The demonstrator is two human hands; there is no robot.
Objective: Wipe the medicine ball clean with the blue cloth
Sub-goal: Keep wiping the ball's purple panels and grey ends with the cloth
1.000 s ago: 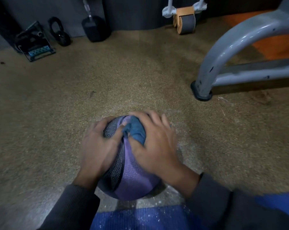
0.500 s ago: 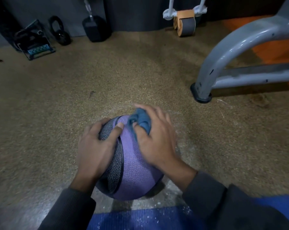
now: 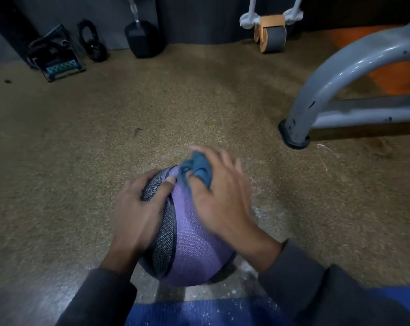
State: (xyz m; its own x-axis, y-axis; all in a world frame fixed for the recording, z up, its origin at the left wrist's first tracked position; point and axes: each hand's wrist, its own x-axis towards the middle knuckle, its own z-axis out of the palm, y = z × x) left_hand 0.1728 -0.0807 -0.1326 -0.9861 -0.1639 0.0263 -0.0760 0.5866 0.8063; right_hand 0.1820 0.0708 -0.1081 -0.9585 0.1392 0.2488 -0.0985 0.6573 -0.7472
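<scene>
Blue cloth [image 3: 198, 167] half-hidden, bunched under blurred right hand [image 3: 219, 198]; grip unclear.

Ball on the floor between two hands, gym gear beyond.

The medicine ball [image 3: 192, 236] rests on the floor [image 3: 152, 109], with the left hand [image 3: 138, 212] on its left side and the right hand [image 3: 222, 198] on its upper right, the cloth [image 3: 199, 169] under the right fingers at the ball's far top. A mat [image 3: 199, 312] lies nearer than both hands. Beyond the right hand stands a frame leg [image 3: 300, 123]. Far beyond the hands, along the wall, sit a dumbbell [image 3: 144, 38], a kettlebell [image 3: 93, 43] to its left and a roller wheel [image 3: 271, 35] to its right.
</scene>
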